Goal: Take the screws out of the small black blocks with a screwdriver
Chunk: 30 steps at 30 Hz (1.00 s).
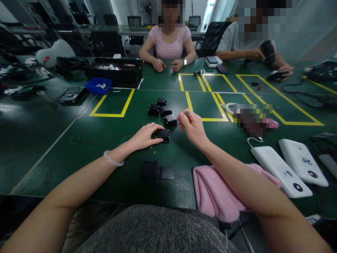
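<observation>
My left hand [144,136] is closed over a small black box [163,135] and holds it down on the green table [79,140]. My right hand [191,125] pinches a thin screwdriver [176,126] whose tip points down at that box. Several more black boxes [163,110] stand just beyond. Tiny screws [153,151] lie on the table near my left wrist. Two flat black plates [157,171] rest closer to me.
A pink cloth [216,189] lies under my right forearm. Two white devices [289,167] sit at the right. Yellow tape outlines [113,114] mark the table. A blue bin [99,86] and a black crate [118,70] stand far left. Two people sit across the table.
</observation>
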Tool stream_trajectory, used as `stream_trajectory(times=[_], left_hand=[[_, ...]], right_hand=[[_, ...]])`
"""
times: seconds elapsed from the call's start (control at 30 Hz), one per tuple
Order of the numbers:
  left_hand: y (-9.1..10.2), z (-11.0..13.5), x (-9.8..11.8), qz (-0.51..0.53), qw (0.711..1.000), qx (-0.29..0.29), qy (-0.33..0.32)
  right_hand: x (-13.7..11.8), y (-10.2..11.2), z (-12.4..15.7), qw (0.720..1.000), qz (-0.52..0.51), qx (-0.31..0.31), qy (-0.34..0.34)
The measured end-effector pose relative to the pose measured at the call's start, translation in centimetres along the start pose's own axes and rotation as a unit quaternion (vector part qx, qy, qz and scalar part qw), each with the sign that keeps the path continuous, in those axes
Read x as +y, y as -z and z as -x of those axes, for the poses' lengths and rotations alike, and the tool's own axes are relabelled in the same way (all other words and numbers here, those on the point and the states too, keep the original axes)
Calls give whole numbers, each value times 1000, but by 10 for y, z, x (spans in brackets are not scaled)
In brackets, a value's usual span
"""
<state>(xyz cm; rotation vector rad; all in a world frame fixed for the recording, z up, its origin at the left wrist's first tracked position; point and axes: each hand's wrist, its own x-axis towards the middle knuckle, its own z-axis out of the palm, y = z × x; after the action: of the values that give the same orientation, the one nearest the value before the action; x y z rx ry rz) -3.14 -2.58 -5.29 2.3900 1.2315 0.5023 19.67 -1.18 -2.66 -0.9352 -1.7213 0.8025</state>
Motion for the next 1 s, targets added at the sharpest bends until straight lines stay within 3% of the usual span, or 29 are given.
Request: stream_trajectory(times=[0.23,0.47,1.0], left_hand=[[-1,0,-1,2,1000,0,2],[-1,1,-2,-3,1000,1,0],[-5,2,-9,-2,999,28,-45]], right_hand=[[-2,0,2,1000,9,-11,8],[-8,1,4,995,81,-28,53],[-5,6,4,977,179,-33,109]])
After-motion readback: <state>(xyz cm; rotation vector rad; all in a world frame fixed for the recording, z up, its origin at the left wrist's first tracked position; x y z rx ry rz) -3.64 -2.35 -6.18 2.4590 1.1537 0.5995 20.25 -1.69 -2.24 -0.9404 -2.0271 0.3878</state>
